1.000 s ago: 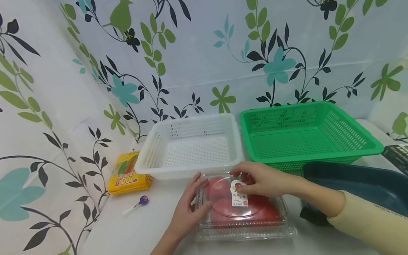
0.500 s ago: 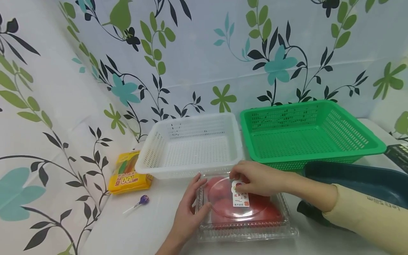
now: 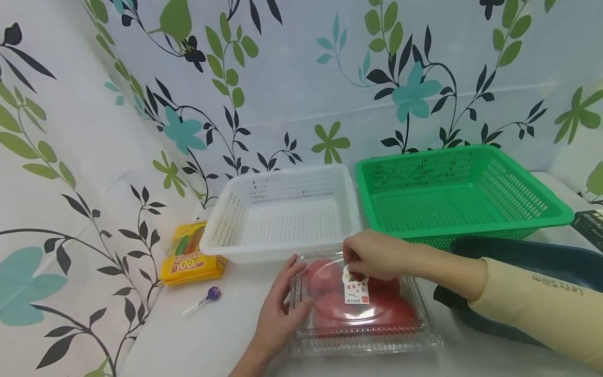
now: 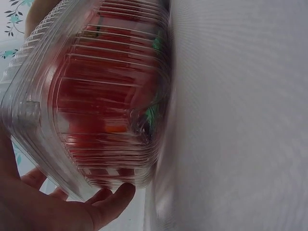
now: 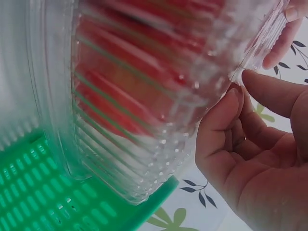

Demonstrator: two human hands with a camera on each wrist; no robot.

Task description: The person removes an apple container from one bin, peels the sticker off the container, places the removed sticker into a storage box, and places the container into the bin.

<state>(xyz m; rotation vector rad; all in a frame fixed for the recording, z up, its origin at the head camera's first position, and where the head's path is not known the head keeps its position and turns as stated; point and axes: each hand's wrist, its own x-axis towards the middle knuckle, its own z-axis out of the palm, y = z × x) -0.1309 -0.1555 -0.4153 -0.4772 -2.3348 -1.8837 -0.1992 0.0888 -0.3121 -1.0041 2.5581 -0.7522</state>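
A clear plastic clamshell box (image 3: 367,343) of tomatoes (image 3: 395,314) stands on the white table, lid closed. My left hand (image 3: 278,309) grips its left side, thumb over the lid edge; the left wrist view has fingers (image 4: 115,202) against the side wall. On the lid is a white sticker label (image 3: 356,292) with red print and a fruit picture. My right hand (image 3: 377,256) pinches the label's upper end between thumb and curled fingers, which cover that end. In the right wrist view thumb and forefinger (image 5: 219,113) meet close by the lid.
Behind the box sit a white basket (image 3: 278,255) and a green basket (image 3: 461,229). A dark blue tub (image 3: 527,251) lies under the right forearm. Left on the table are a yellow packet (image 3: 188,256) and a purple lollipop (image 3: 214,293).
My right hand has shifted slightly up to the label's upper end, its fingers more curled, and the forearm has swung a little nearer. The left hand keeps its place on the box.
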